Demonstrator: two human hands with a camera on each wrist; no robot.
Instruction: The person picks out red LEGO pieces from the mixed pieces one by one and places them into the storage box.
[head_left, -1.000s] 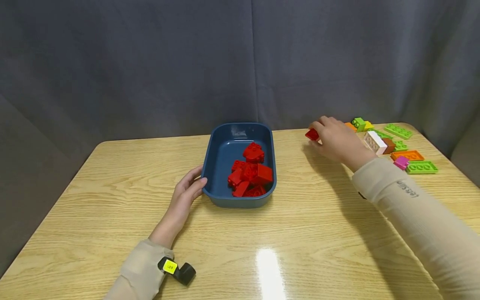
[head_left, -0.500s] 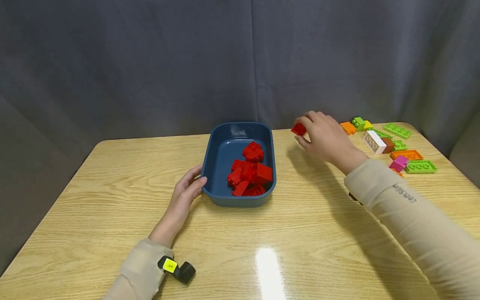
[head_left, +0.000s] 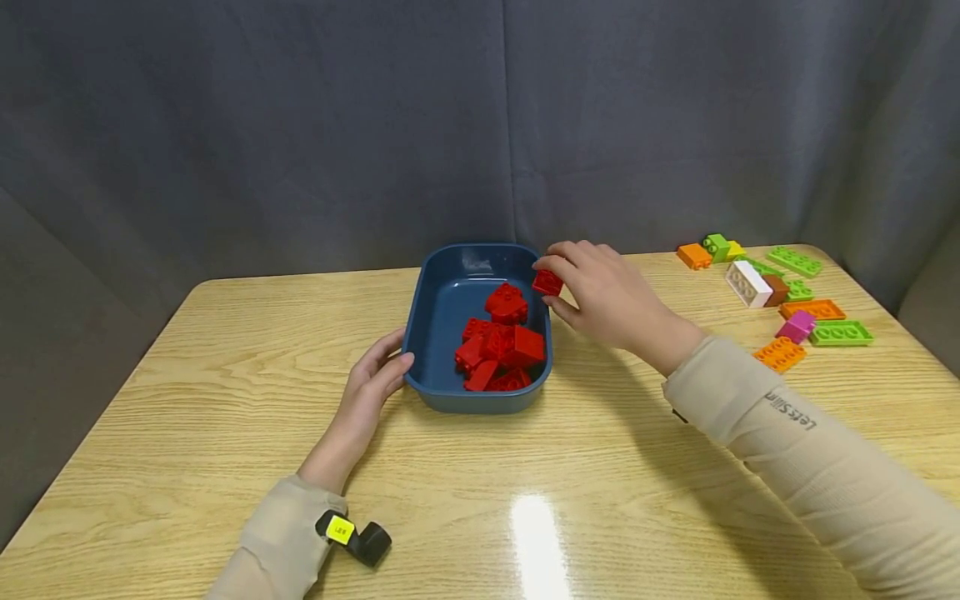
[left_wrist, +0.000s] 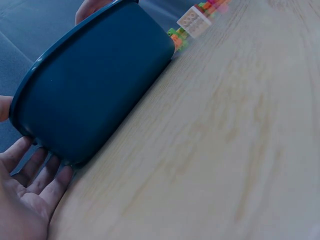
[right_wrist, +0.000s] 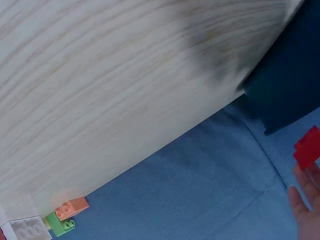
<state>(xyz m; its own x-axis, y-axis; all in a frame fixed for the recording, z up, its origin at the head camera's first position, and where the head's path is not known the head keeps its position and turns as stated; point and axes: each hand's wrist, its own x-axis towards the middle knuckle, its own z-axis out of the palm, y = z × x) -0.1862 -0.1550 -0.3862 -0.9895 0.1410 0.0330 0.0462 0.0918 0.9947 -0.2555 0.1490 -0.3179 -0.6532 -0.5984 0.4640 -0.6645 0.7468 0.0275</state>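
Observation:
In the head view, a deep blue plastic bin (head_left: 480, 404) holds several red toy bricks (head_left: 498, 350). At its left side is my left hand (head_left: 367, 387), thumb over the rim and fingers against the outer wall; the left wrist view shows these fingers (left_wrist: 57, 185) touching the wall low down. My right hand (head_left: 611, 296) pinches a red brick (head_left: 547, 282) between thumb and fingers, just over the bin's right rim. The same red brick (right_wrist: 308, 148) appears at the right edge of the right wrist view, above the fingertips.
On the table's right lie loose bricks: an orange brick (head_left: 693, 256), a white brick (head_left: 748, 284), a brown brick (head_left: 776, 291), a magenta brick (head_left: 797, 326), an orange plate brick (head_left: 780, 354) and several green ones. A grey curtain (head_left: 337, 142) hangs behind the table.
My right hand has carried the red brick leftward from near the loose bricks to the bin's right rim. The left hand and the bin have stayed in place.

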